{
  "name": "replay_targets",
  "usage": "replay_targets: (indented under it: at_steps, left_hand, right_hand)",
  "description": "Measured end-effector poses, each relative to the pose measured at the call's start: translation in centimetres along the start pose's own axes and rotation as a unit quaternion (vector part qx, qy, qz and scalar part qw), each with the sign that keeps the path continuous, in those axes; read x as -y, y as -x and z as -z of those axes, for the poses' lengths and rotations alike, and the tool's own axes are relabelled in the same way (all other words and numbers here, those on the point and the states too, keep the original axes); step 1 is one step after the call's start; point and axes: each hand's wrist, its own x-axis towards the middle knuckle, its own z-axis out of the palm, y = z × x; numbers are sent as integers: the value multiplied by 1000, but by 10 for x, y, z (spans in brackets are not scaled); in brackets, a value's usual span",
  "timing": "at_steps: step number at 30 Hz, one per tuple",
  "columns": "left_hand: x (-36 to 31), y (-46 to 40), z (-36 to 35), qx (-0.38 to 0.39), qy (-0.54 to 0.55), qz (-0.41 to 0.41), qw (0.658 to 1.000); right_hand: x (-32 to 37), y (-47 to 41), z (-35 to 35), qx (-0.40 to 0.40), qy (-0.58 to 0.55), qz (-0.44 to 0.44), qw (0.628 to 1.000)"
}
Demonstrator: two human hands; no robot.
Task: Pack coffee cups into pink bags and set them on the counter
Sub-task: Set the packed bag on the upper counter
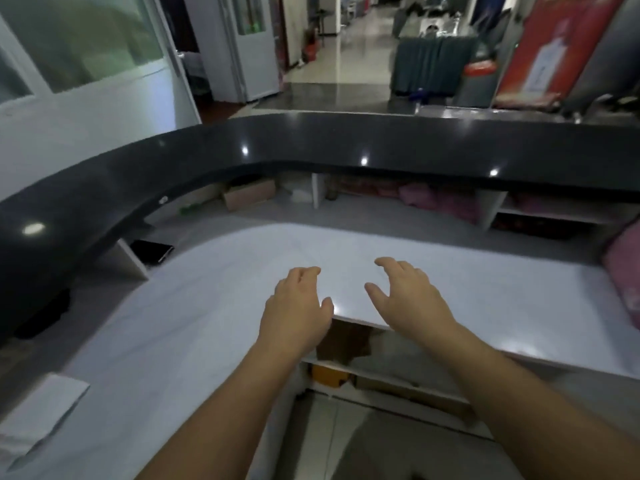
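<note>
Above the glossy white table (194, 306) hover the left hand (294, 306) and right hand (408, 296) — both empty, fingers loosely spread.

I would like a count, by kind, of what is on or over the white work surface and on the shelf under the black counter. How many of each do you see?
Bare hands, fingers loosely curled, holding nothing: 2 (left hand, right hand)
Pink bag at the right edge: 1
Brown cardboard box on the shelf: 1
White folded paper at the lower left: 1
Coffee cups: 0
Total: 5

Two empty hands (294, 306) (408, 296) over white desk (207, 306)
</note>
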Motion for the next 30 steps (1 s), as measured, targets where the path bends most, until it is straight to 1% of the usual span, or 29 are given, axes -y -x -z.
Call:
replay_targets:
  at_steps: [3, 8, 13, 18, 24, 27, 30]
  left_hand:
    - [-61, -16, -25, 19, -15, -52, 998]
    - [-180, -38, -75, 35, -23, -120, 992]
    - [-298, -51, -133, 64, -24, -169, 983]
    - [-391, -59, -183, 113, -10, -199, 973]
    - [-473, -78, -231, 181, 8, -241, 954]
    - [-517, -94, -254, 196, 31, -257, 946]
    - [-566, -112, -275, 201, 51, -272, 940]
  right_hand:
    - [-62, 5, 27, -27, -8, -48, 998]
    - [-176, 11, 78, -58, -14, -102, 993]
    - [-286, 19, 134, -82, 0, -148, 986]
    - [-379, 33, 179, -115, -8, -191, 975]
    - [-466, 32, 228, -174, -27, -250, 952]
    - [-500, 23, 253, -205, -15, -270, 940]
    - [-529, 7, 278, -202, -9, -299, 933]
